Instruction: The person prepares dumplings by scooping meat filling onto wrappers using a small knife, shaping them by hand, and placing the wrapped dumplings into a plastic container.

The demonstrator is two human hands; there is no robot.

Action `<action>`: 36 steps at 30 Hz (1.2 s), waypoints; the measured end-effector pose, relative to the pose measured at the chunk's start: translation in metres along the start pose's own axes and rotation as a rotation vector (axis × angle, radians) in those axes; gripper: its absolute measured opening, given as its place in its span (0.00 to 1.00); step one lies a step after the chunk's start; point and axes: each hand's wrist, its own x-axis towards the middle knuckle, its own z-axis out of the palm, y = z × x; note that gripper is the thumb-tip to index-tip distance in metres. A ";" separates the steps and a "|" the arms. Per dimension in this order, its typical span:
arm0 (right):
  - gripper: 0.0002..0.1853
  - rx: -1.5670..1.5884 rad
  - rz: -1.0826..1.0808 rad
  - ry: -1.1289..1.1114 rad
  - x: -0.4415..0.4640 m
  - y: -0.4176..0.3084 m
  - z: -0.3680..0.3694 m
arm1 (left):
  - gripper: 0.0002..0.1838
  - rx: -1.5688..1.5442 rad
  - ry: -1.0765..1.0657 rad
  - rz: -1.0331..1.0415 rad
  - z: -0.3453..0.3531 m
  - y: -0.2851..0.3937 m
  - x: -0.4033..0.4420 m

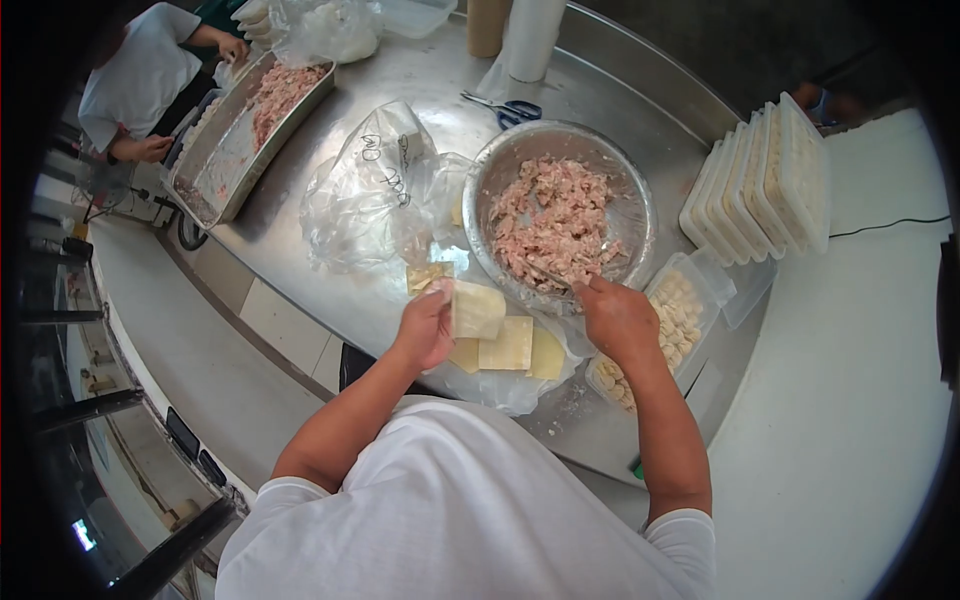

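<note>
My left hand (427,325) is closed, pinching a square, pale yellow dumpling wrapper (479,310). More wrappers (505,344) lie on a clear plastic bag just below it. My right hand (618,318) is closed around a thin utensil (550,274), whose far end reaches into the minced meat filling (556,215); its exact kind is hard to make out. That filling sits in a large round metal bowl (642,180). Right beside my right hand, a plastic container (716,288) holds rows of folded dumplings (674,312), partly hidden by my forearm.
Blue-handled scissors (516,109) lie behind the bowl. A clear plastic bag with writing (375,190) is to its left. Stacked plastic trays (757,185) stand at the right. At far left, a person (140,80) works by a long metal tray (225,205) of meat.
</note>
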 end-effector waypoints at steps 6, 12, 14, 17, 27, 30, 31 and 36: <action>0.14 0.061 -0.002 -0.038 -0.018 0.007 -0.005 | 0.16 -0.174 0.185 0.031 0.025 0.020 -0.006; 0.15 0.200 0.094 0.128 -0.014 0.011 0.003 | 0.16 -0.107 0.321 -0.029 0.044 0.013 0.004; 0.16 0.028 0.104 0.152 -0.001 0.002 0.014 | 0.17 -0.089 0.336 -0.025 0.044 0.010 0.005; 0.17 0.072 0.095 -0.019 0.006 -0.006 0.019 | 0.18 -0.057 0.353 0.007 0.044 0.010 0.004; 0.14 0.438 0.117 0.157 -0.020 0.015 0.001 | 0.20 -0.069 0.371 0.036 0.045 0.009 -0.007; 0.14 0.315 0.204 0.178 -0.006 0.002 0.002 | 0.20 -0.057 0.375 0.050 0.052 0.010 -0.005; 0.14 0.254 0.208 0.142 -0.001 0.000 0.006 | 0.20 -0.054 0.374 0.052 0.050 0.009 -0.004; 0.15 0.215 0.169 0.035 0.006 -0.013 0.011 | 0.20 -0.036 0.352 0.135 0.049 0.019 -0.003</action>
